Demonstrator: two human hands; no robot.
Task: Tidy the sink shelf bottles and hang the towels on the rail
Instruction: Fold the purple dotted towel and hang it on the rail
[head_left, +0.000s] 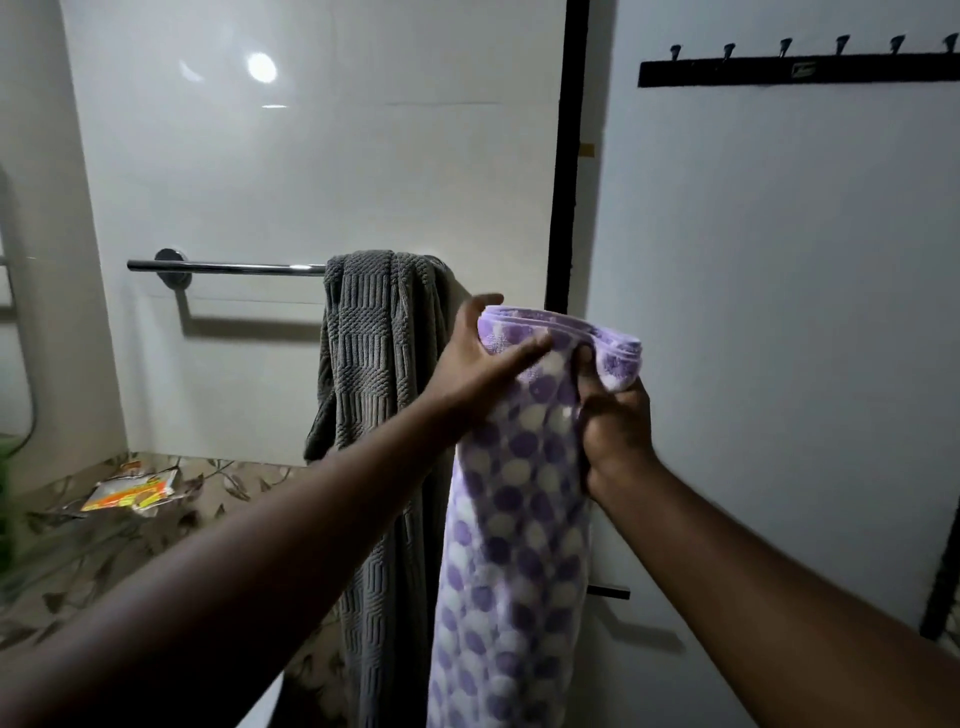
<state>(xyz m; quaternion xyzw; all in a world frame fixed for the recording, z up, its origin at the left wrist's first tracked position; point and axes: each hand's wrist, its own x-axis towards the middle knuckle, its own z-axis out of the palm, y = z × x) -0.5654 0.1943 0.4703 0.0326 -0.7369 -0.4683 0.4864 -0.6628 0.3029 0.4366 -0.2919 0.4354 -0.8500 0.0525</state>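
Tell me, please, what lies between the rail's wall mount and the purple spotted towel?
Bare rail, then the grey towel draped over it, per the head view.

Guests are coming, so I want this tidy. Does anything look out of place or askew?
The grey towel hangs bunched at the right end of the rail, not spread. An orange packet lies loose on the patterned surface, lower left. The dotted towel is not yet hung; the left hand and right hand grip it.

2 towels (382, 364) (519, 519), 1 rail (228, 267), 6 hooks (785, 47), 1 packet (132, 488).
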